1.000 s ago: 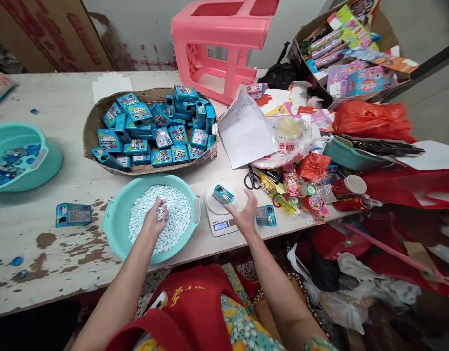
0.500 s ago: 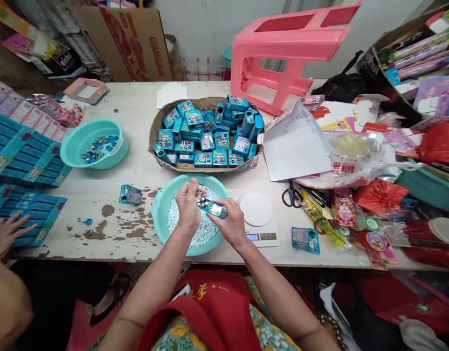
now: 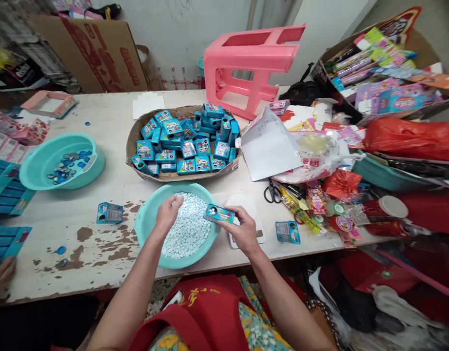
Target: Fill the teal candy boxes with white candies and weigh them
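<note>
Box of glossy blue printed card [image 3: 220, 214], small and rectangular, sits in the right hand [image 3: 244, 231], whose fingers grasp its right end, thumb along the near side. Its left end, with a round dark opening showing a few white pieces inside, juts clear of the fingertips, above the right rim of a round aqua plastic bowl [image 3: 144, 224]. Small white pellets [image 3: 185, 236] cover the bowl's bottom. Over the bowl's left part is the left hand [image 3: 167, 215], its fingers curled together, apart from the box; whether they enclose any pellets, I cannot tell. Partly behind the right hand stands a flat white electronic scale [image 3: 260, 230]. Just beyond the bowl, a brown cardboard tray [image 3: 134, 141] holds a heap of similar blue boxes [image 3: 173, 129]. All rest on a white bench [image 3: 118, 192] with peeling paint.
</note>
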Demonstrator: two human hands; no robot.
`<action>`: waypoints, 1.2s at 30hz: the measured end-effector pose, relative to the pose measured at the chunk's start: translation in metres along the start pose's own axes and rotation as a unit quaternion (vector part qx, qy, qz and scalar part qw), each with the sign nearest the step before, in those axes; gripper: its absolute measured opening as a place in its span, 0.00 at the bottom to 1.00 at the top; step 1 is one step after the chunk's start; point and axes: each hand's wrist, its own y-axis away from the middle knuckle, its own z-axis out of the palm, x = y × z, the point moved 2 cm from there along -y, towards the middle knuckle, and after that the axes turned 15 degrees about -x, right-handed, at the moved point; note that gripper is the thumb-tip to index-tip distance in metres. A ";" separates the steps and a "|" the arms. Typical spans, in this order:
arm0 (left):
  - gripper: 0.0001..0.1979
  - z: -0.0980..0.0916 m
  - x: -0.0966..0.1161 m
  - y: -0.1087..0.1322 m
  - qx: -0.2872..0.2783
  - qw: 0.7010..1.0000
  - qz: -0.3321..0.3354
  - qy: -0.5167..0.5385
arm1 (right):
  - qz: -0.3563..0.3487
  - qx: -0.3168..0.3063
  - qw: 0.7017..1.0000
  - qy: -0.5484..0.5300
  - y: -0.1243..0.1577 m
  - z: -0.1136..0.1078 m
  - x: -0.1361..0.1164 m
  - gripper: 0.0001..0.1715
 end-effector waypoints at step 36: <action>0.06 0.070 -0.008 -0.012 -0.042 0.953 0.137 -0.267 | 0.188 0.406 0.875 0.186 0.127 -0.153 0.111 0.37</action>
